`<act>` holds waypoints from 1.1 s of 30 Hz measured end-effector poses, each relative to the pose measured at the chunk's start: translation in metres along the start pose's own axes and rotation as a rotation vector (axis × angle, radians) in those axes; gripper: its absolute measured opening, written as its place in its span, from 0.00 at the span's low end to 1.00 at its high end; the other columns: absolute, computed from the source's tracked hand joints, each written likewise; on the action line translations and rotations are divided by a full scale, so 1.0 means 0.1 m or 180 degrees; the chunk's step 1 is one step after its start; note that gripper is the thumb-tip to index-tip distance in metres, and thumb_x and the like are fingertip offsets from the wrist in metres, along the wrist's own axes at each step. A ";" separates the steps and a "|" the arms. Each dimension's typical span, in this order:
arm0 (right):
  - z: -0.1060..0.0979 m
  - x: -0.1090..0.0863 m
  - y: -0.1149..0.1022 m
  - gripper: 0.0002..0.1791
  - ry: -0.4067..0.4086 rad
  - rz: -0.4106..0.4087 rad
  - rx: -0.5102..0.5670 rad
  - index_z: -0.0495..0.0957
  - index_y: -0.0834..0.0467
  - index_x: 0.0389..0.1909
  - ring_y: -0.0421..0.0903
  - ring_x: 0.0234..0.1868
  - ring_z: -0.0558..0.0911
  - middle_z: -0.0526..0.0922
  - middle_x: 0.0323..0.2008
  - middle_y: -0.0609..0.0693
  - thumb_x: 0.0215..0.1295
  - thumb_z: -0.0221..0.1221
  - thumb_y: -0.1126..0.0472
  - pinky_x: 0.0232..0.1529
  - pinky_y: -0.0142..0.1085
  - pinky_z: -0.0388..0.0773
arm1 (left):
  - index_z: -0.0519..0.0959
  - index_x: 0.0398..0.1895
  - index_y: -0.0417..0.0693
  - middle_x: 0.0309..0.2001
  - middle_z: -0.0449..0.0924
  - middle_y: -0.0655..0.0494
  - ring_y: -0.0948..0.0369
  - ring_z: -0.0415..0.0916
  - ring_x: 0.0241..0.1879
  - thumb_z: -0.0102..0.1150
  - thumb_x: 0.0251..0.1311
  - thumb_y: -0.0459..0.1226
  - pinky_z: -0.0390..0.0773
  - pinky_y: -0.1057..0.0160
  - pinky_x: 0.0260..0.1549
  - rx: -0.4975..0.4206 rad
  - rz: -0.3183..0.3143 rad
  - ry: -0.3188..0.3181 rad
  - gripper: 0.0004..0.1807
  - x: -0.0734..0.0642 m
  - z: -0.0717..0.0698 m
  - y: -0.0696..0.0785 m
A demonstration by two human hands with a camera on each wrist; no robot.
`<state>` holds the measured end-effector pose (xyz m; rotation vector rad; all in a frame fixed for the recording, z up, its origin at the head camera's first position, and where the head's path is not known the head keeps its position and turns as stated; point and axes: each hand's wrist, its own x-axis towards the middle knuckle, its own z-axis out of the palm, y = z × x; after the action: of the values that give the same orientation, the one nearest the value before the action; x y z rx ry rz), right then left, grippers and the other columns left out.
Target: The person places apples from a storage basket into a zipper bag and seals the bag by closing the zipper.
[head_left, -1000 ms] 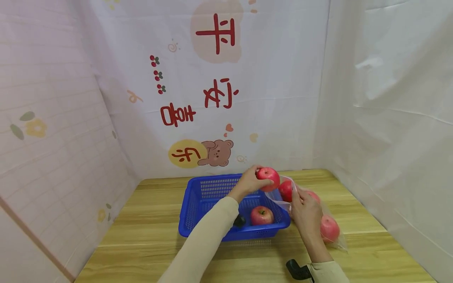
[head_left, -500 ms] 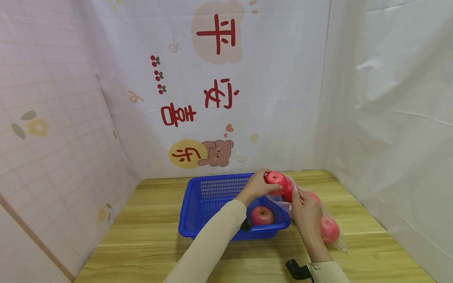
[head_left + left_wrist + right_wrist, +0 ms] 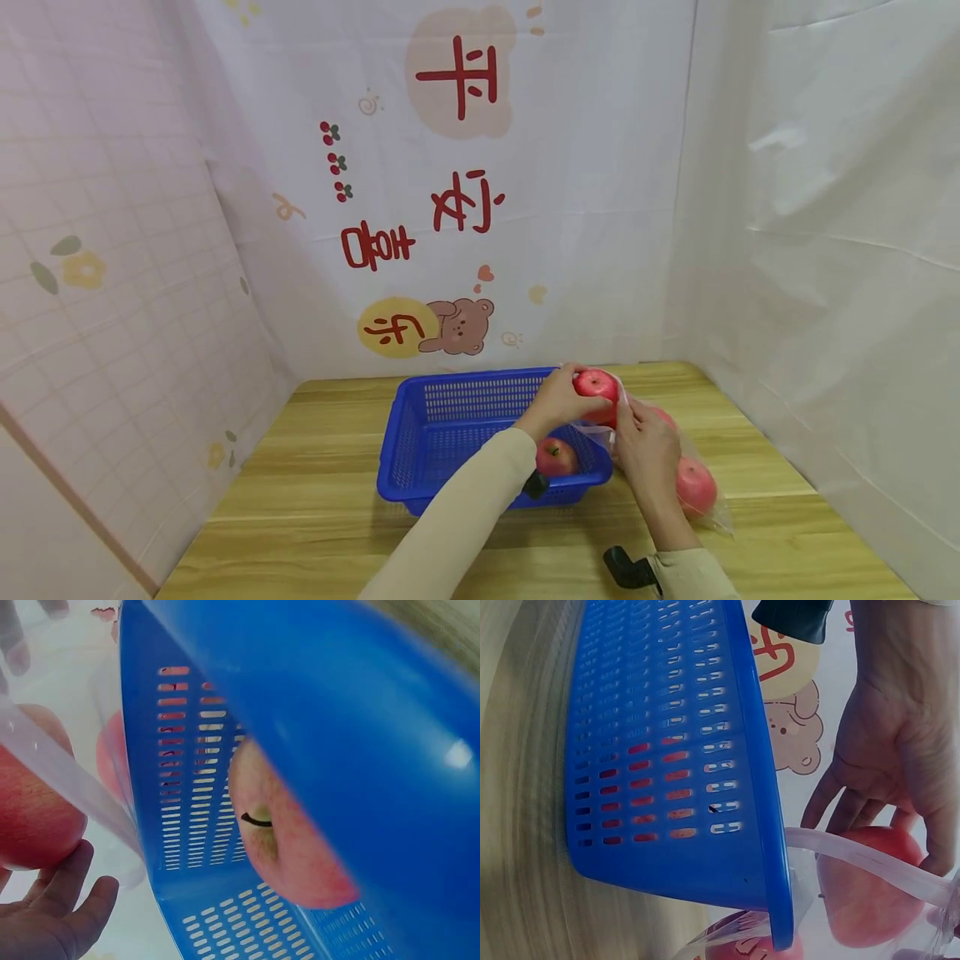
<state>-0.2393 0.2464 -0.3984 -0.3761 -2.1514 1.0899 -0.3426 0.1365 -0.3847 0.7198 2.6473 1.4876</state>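
My left hand [image 3: 557, 404] grips a red apple [image 3: 596, 385] at the mouth of a clear plastic bag [image 3: 597, 433]. In the right wrist view, the bag's pale rim band [image 3: 862, 855] crosses in front of that apple, and the fingers curve around its far side. My right hand [image 3: 651, 450] pinches the bag's edge, its fingers partly hiding the bag. More red apples show through the plastic, one of them [image 3: 696, 487] at the near right end. Beside the bag stands a blue plastic basket [image 3: 397, 454], with one red-yellow apple [image 3: 557, 458] inside at its right end.
Everything stands on a wood-grain table [image 3: 300, 517]. A white printed cloth [image 3: 600, 208] rises behind it, with further cloth at both sides. The basket's right rim sits close against the bag's mouth. A black angular piece [image 3: 628, 571] sits by the right sleeve.
My left hand has carried the apple right and slightly down, from over the basket's edge into the bag's mouth. My right hand has stayed on the bag's edge.
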 end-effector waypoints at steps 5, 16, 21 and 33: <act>0.03 0.01 0.01 0.19 0.0082 -0.0042 -0.0023 0.85 0.56 0.52 0.63 0.45 0.82 0.85 0.43 0.63 0.74 0.52 0.50 0.43 0.57 0.76 | 0.73 0.63 0.49 0.51 0.79 0.55 0.60 0.77 0.47 0.75 0.49 0.48 0.79 0.62 0.49 -0.0044 -0.0046 -0.0026 0.37 -0.05 0.03 0.02; -0.01 -0.05 -0.05 0.16 0.0232 -0.0239 -0.0138 0.88 0.57 0.41 0.67 0.41 0.82 0.86 0.37 0.64 0.71 0.53 0.55 0.37 0.60 0.73 | 0.75 0.62 0.49 0.53 0.78 0.49 0.56 0.76 0.51 0.71 0.54 0.45 0.80 0.59 0.45 -0.0200 0.0022 -0.0057 0.31 -0.11 -0.19 -0.05; -0.01 -0.06 -0.06 0.16 0.0218 -0.0215 -0.0134 0.88 0.58 0.39 0.67 0.41 0.82 0.86 0.38 0.64 0.72 0.53 0.55 0.37 0.59 0.74 | 0.75 0.61 0.48 0.55 0.77 0.44 0.53 0.76 0.51 0.71 0.54 0.46 0.79 0.57 0.46 -0.0206 0.0038 -0.0007 0.31 -0.14 -0.29 -0.11; -0.02 -0.10 -0.11 0.16 0.0181 -0.0217 -0.0165 0.88 0.58 0.39 0.66 0.40 0.82 0.86 0.37 0.64 0.71 0.52 0.56 0.35 0.61 0.73 | 0.71 0.67 0.44 0.60 0.74 0.40 0.47 0.73 0.58 0.69 0.58 0.47 0.77 0.49 0.52 -0.0110 -0.0085 -0.0152 0.35 -0.25 -0.59 -0.38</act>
<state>-0.2300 0.2357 -0.3931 -0.3508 -2.1299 0.9759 -0.3486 0.0620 -0.3888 0.7054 2.5794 1.4864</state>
